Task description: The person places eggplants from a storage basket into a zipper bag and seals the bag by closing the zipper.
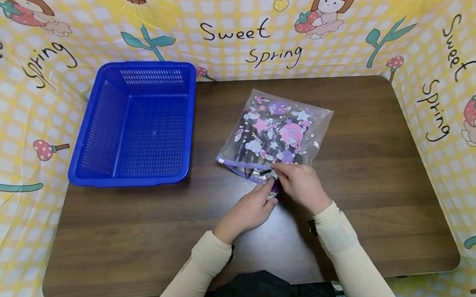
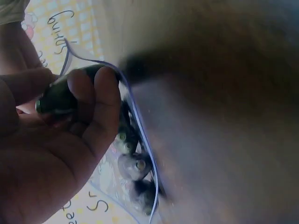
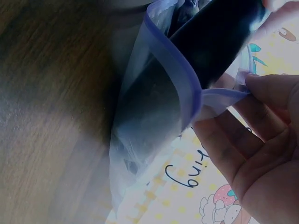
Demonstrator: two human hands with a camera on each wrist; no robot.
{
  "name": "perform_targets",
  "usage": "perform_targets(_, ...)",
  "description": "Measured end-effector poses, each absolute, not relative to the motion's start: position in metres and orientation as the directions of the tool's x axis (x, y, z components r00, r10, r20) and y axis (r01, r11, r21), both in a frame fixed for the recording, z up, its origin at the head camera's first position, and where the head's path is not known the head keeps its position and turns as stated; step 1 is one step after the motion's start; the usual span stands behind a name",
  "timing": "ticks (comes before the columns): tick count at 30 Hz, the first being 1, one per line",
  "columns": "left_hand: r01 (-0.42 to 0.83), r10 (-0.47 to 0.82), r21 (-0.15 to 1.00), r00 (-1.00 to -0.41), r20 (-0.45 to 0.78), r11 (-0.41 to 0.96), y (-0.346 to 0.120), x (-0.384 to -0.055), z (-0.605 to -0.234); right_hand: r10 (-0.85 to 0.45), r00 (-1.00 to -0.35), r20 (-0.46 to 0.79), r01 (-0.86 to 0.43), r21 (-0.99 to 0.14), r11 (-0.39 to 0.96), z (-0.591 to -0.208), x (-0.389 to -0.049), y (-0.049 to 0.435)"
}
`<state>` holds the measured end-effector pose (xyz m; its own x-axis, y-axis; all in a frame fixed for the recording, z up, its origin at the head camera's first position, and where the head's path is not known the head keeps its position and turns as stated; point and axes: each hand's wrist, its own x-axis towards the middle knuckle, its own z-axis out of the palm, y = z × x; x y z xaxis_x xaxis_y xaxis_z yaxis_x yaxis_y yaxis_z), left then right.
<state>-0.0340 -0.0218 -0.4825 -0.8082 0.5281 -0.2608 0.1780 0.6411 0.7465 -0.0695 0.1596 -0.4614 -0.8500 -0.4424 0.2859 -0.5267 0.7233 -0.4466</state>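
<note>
A clear zip bag (image 1: pixel 294 136) printed with pink, white and purple shapes lies on the table, its purple-edged mouth parted toward the person. My right hand (image 1: pixel 302 185) pinches the bag's rim between thumb and fingers, which shows closely in the right wrist view. My left hand (image 1: pixel 249 209) has its fingers curled round a dark, glossy, rod-shaped object (image 3: pixel 212 42), part of which lies inside the bag mouth; I cannot tell its kind. In the left wrist view its greenish-black rounded end (image 2: pixel 58 98) shows between the fingers. Several similar dark objects (image 2: pixel 135 165) with pale round tips lie in the bag.
A blue plastic basket (image 1: pixel 193 124) with slotted walls stands at the back left of the brown wooden table (image 1: pixel 373 193). Yellow checked cloth (image 1: pixel 250 48) with cartoon prints surrounds the table at the back and both sides.
</note>
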Motion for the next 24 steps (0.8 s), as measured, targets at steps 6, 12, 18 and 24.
perform_targets(6,0.218,0.539,0.730,-0.808,-0.237,0.648,-0.009,-0.037,-0.484,-0.435,-0.848,0.303,-0.530,-0.449,0.719,-0.463,-0.068,0.159)
perform_targets(12,0.236,0.429,0.640,-0.889,-0.163,0.732,0.003,-0.045,-0.485,-0.432,-0.843,0.321,-0.537,-0.449,0.714,-0.465,-0.066,0.158)
perform_targets(18,0.202,0.349,0.524,-0.916,-0.197,0.827,0.011,-0.053,-0.485,-0.432,-0.846,0.311,-0.532,-0.459,0.712,-0.463,-0.065,0.157)
perform_targets(24,0.223,0.349,0.447,-0.910,-0.225,0.866,0.018,-0.061,-0.488,-0.445,-0.846,0.292,-0.533,-0.461,0.710,-0.464,-0.063,0.157)
